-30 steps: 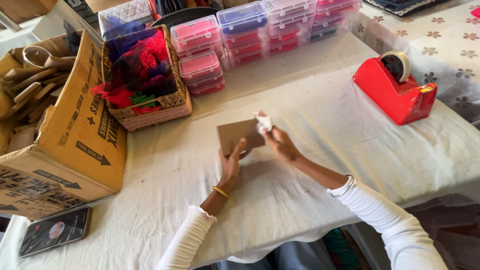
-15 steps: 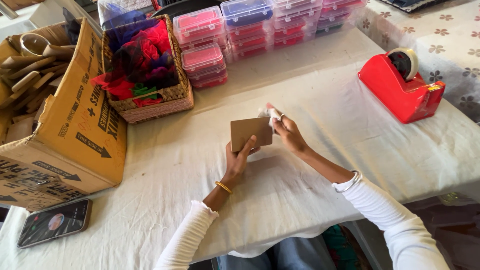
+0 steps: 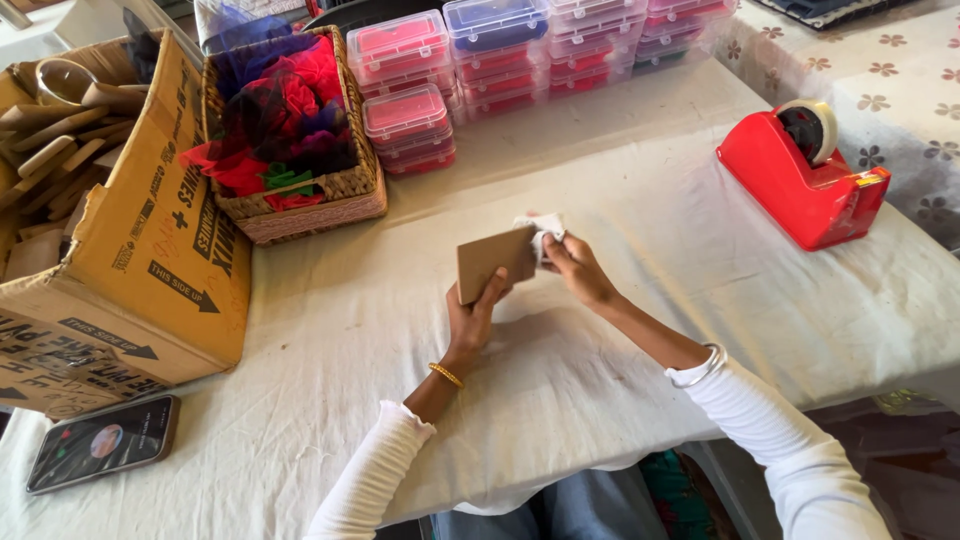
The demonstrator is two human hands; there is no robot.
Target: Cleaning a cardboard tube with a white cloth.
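My left hand [image 3: 472, 318] grips the lower edge of a small brown cardboard piece [image 3: 495, 260] and holds it upright above the white tablecloth [image 3: 330, 330]. My right hand [image 3: 573, 265] pinches a small white item with a red mark [image 3: 541, 226] against the card's right edge. Both hands are close together at the middle of the table. A gold bangle is on my left wrist and a silver one on my right.
A red tape dispenser [image 3: 800, 180] stands at the right. A wicker basket of coloured fabric [image 3: 290, 130] and stacked clear boxes with red contents [image 3: 470, 60] are at the back. A large cardboard box [image 3: 120, 230] sits left, with a phone [image 3: 100, 442] in front of it.
The hands and card have stayed near the table's middle, shifting slightly. My right hand has pressed the white item closer to the card's right edge.
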